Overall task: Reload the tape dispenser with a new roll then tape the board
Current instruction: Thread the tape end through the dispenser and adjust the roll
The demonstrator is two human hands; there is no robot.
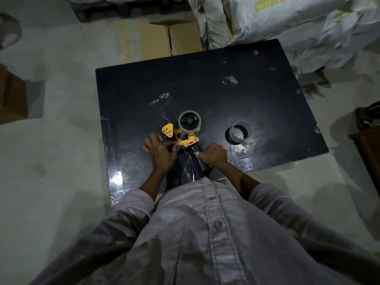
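A yellow tape dispenser (183,136) lies on the black board (226,95), near its front edge. A clear tape roll (189,121) sits on the dispenser's hub. My left hand (159,152) pinches at the dispenser's front end, fingers curled around the metal parts there. My right hand (212,154) grips the dispenser's black handle (198,159), thumb along its side. A separate, nearly bare tape core (240,131) stands on the board to the right. Strips of clear tape (164,103) lie stuck on the board beyond the dispenser.
The board lies on a pale floor (61,161). Cardboard boxes (170,40) stand behind it, and grey plastic sacks (287,27) are piled at the back right. Another box (12,95) is at the left edge, wooden furniture (368,153) at the right.
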